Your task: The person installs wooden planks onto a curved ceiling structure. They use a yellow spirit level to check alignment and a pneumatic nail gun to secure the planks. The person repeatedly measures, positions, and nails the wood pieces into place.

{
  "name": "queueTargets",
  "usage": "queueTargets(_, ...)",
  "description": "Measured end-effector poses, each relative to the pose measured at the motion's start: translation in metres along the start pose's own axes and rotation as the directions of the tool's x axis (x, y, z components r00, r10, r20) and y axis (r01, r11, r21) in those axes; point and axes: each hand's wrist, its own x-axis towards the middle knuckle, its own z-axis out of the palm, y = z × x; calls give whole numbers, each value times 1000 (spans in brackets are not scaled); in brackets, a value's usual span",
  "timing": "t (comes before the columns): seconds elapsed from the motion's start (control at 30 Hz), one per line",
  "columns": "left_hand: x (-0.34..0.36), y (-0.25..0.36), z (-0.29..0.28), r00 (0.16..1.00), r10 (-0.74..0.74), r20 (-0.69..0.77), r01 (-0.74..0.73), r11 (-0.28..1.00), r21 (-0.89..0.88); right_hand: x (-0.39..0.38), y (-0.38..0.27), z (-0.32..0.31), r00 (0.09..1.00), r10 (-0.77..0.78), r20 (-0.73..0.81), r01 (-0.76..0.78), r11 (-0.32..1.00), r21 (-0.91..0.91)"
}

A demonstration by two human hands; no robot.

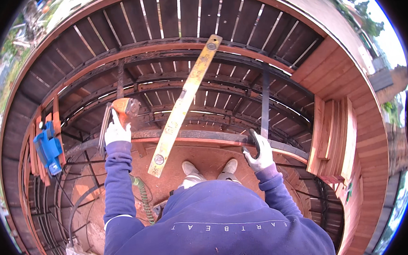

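My left hand [117, 132], in a white glove, is closed at an orange-and-grey tool [125, 108] that looks like a nail gun. Its index finger lies stretched along the orange body, and the grip itself is hidden. My right hand [262, 155], also gloved, is closed around the black handle of what seems to be a handsaw [265, 101]. The grey blade points away from me over the dark beams. Between my hands a worn yellow spirit level [184, 105] lies slanted across the curved timber frame, its near end overhanging the floor.
A blue power planer [48, 147] rests on narrow boards at the left. Reddish planks [334, 139] are stacked at the right beside the curved decking [355, 115]. A green coiled hose [145, 202] hangs near my left forearm. Curved beams [190, 136] with gaps surround my feet.
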Motion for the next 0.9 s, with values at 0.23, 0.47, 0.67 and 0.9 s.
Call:
queueTargets(0.23, -4, 17, 18, 994, 103, -42, -102, 994, 28, -59, 1, -14, 977, 200, -77, -207, 974, -96)
queueTargets(0.47, 13, -4, 30, 994, 112, -17, -112, 994, -9, -94, 1, -13, 956, 236, -175, -255, 962, -95)
queueTargets(0.67, 14, -32, 38, 982, 189, -1, -185, 959, -214, -112, 13, -40, 915, 358, -184, -370, 929, -31)
queueTargets(0.9, -32, 3, -23, 982, 2, -190, -53, 963, -265, -112, 76, -115, 733, 354, -580, -552, 809, -204)
